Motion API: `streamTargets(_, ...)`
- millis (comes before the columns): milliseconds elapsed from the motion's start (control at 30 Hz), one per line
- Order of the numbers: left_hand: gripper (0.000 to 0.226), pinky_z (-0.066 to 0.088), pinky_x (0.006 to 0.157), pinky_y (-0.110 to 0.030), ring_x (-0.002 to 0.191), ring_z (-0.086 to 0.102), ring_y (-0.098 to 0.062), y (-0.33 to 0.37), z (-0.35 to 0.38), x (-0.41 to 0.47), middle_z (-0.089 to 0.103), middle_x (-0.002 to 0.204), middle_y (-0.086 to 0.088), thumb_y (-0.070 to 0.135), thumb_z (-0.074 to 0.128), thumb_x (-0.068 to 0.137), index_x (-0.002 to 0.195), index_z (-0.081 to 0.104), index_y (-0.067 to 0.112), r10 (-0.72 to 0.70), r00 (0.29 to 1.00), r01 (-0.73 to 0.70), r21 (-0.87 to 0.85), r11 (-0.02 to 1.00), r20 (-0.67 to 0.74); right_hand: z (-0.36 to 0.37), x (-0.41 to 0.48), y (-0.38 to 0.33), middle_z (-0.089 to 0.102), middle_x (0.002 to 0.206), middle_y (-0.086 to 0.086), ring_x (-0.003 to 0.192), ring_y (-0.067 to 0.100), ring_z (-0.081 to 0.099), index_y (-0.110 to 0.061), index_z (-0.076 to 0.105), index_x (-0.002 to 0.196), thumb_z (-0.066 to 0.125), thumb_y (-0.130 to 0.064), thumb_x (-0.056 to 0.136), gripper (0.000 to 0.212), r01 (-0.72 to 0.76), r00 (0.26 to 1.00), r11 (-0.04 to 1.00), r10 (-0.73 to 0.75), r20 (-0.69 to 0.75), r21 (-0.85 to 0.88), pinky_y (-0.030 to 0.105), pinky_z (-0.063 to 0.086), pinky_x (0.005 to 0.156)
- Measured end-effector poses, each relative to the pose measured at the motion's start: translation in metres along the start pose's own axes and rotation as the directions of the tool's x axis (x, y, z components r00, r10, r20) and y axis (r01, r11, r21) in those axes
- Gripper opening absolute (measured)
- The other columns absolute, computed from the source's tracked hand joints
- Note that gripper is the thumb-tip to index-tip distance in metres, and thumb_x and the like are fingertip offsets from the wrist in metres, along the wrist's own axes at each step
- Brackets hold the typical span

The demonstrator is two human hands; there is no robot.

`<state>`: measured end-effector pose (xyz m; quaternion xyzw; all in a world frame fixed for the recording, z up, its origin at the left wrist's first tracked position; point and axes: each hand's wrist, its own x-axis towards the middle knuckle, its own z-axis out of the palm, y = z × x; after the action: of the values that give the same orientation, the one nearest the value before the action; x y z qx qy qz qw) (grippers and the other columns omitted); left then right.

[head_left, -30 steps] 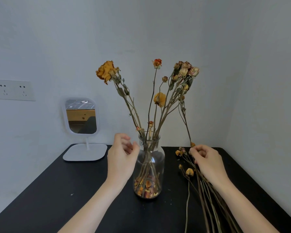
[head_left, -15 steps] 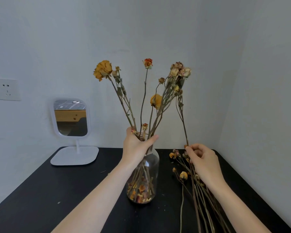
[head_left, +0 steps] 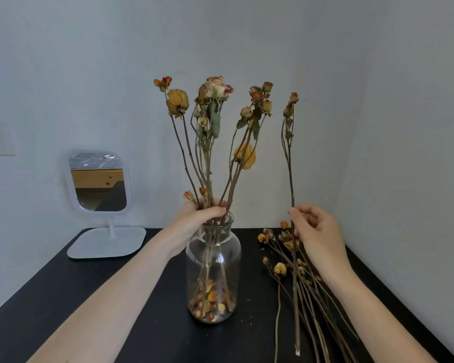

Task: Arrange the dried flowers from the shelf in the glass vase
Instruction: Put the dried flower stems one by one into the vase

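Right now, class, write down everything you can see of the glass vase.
The glass vase is clear and round-shouldered, with a narrower neck and a rimmed mouth. It stands upright on the black table. Dried flower stems stand in it, with loose orange and yellow petals heaped on its bottom. The left hand grips the stems right at its mouth.

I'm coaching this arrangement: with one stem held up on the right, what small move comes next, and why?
Probably raise the single stem until its cut end clears the glass vase rim. The right hand pinches it upright beside the vase, its end down near the table, while the left hand holds the bunch together at the mouth.
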<state>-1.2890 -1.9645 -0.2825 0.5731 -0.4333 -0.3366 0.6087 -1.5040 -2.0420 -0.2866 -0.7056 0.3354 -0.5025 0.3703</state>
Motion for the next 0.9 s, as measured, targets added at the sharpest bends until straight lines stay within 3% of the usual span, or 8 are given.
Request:
streamTargets(133,0.017,0.056,0.064,-0.026,0.083,0.071,-0.018,0.003,-0.004,0.002,0.074,0.084,-0.005,0.015,0.076,0.069,0.085,0.071,0.014,-0.018,0.997,0.019,-0.015,1.000,0.072,-0.003,0.009,-0.017,0.055,0.063,-0.006,0.049,-0.008,0.053,-0.021,0.062,0.093,0.056,-0.024,0.090,0.008,0.011,1.000,0.993,-0.008,-0.029,0.116,0.011,0.043,0.049)
streamTargets(233,0.029,0.056,0.073,-0.033,0.085,0.070,-0.023,0.007,-0.003,0.004,0.073,0.082,-0.007,0.023,0.082,0.055,0.080,0.070,0.015,-0.035,0.996,0.032,0.047,0.998,0.085,-0.004,0.015,-0.029,0.056,0.057,-0.011,0.049,-0.005,0.051,-0.026,0.063,0.087,0.056,-0.027,0.089,0.007,0.045,0.997,0.985,-0.035,-0.066,0.168,0.013,0.040,0.053)
streamTargets(333,0.017,0.053,0.085,-0.039,0.093,0.067,-0.027,0.008,0.001,0.005,0.070,0.086,-0.010,0.016,0.078,0.069,0.082,0.069,0.011,-0.037,0.999,0.037,0.034,0.999,-0.001,-0.006,0.018,-0.042,0.054,0.051,-0.013,0.045,-0.003,0.046,-0.024,0.063,0.087,0.055,-0.026,0.090,0.009,0.087,0.994,0.969,-0.067,-0.090,0.230,0.008,0.036,0.043)
streamTargets(433,0.023,0.054,0.082,-0.039,0.095,0.064,-0.027,0.010,0.006,0.003,0.067,0.092,-0.012,0.015,0.069,0.079,0.096,0.067,0.000,-0.053,0.997,0.051,-0.046,0.998,-0.059,-0.007,0.023,-0.056,0.053,0.052,-0.012,0.045,-0.001,0.045,-0.022,0.062,0.086,0.053,-0.022,0.091,0.010,0.119,0.989,0.951,-0.089,-0.114,0.287,0.008,0.035,0.042)
streamTargets(700,0.028,0.053,0.088,-0.045,0.101,0.063,-0.023,0.011,0.005,-0.005,0.068,0.103,-0.014,0.018,0.054,0.091,0.107,0.064,-0.003,-0.054,0.998,0.052,-0.052,0.997,-0.039,0.001,0.035,-0.093,0.051,0.061,-0.006,0.048,0.000,0.043,-0.016,0.054,0.088,0.043,-0.015,0.097,0.014,0.266,0.962,0.911,-0.232,-0.142,0.315,0.011,0.033,0.043)
streamTargets(900,0.024,0.048,0.094,-0.052,0.103,0.063,-0.027,0.011,0.006,-0.008,0.068,0.102,-0.015,0.020,0.057,0.089,0.105,0.063,0.002,-0.060,0.997,0.057,-0.051,0.997,-0.053,0.007,0.041,-0.105,0.049,0.062,-0.006,0.050,0.001,0.043,-0.020,0.052,0.082,0.041,-0.015,0.097,0.019,0.325,0.945,0.878,-0.289,-0.154,0.350,0.010,0.034,0.044)
